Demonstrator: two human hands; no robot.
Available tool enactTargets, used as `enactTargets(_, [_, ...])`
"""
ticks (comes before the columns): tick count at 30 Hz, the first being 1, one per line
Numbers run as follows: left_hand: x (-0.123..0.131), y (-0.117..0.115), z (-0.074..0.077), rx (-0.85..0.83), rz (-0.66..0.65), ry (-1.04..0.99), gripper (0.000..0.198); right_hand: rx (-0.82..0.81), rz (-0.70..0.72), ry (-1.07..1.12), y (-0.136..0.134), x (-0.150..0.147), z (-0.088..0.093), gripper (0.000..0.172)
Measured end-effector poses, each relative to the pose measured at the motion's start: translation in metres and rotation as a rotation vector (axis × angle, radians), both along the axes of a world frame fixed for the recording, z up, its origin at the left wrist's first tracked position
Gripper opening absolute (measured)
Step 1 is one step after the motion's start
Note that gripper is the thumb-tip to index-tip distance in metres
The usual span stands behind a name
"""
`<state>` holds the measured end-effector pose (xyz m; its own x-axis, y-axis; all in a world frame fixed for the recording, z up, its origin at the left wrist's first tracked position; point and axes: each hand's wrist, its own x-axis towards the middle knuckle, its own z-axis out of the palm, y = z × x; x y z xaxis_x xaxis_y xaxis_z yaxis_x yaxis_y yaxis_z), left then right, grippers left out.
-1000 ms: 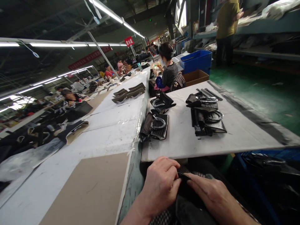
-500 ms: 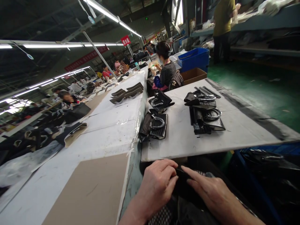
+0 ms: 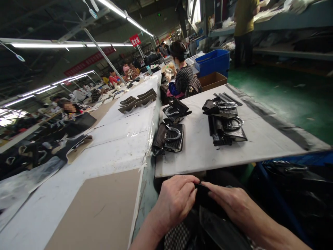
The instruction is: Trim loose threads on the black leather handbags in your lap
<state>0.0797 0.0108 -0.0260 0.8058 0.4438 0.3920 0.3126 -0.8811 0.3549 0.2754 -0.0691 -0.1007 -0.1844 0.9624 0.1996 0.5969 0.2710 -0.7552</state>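
Both my hands work below the near edge of the white table [image 3: 260,146], over my lap. My left hand [image 3: 177,201] is curled, its fingertips pinching the left end of a black leather piece [image 3: 204,198]. From the right, my right hand [image 3: 231,205] grips the same piece, fingers pressed along its top. More black material [image 3: 221,232] hangs under them and is partly hidden. On the table beyond lie a stack of black shoe uppers [image 3: 168,137] and a second stack [image 3: 225,126].
A long white conveyor table [image 3: 122,139] with a brown board [image 3: 101,211] runs along the left. Seated workers line it; one in a striped top [image 3: 182,76] sits ahead. A blue crate [image 3: 213,62] and a cardboard box [image 3: 213,80] stand behind. Black bags [image 3: 293,194] lie at my right.
My hands stayed together on the black piece, shifting slightly up and left. The view tilted a little, so the table contents sit lower-left than before.
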Motion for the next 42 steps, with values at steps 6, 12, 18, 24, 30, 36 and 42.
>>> enactTargets(6, [0.006,-0.001,-0.003,-0.01,0.081,0.049,0.007,-0.045,0.019,0.031,0.0,0.002,0.004,0.035])
enactTargets(12, [0.002,-0.005,0.002,-0.145,0.129,0.067,0.013,-0.083,0.079,0.067,-0.004,0.004,0.018,0.033])
enactTargets(18, [-0.002,-0.019,0.017,-0.588,0.335,-0.024,0.026,-0.172,0.219,0.124,0.011,-0.005,0.045,0.035])
enactTargets(24, [-0.013,-0.036,0.025,-0.553,0.554,-0.041,0.051,-0.215,0.149,-0.003,0.021,-0.031,0.042,0.035])
enactTargets(30, [-0.024,-0.044,0.03,-0.522,0.669,0.0,0.027,-0.158,0.131,-0.013,0.022,-0.034,0.045,0.022])
enactTargets(36, [-0.026,-0.037,0.029,-0.424,0.582,0.042,0.024,-0.134,0.124,0.015,0.023,-0.033,0.043,0.024])
enactTargets(42, [-0.024,-0.035,0.021,-0.321,0.496,0.028,0.017,-0.093,0.126,0.062,0.023,-0.03,0.036,0.025])
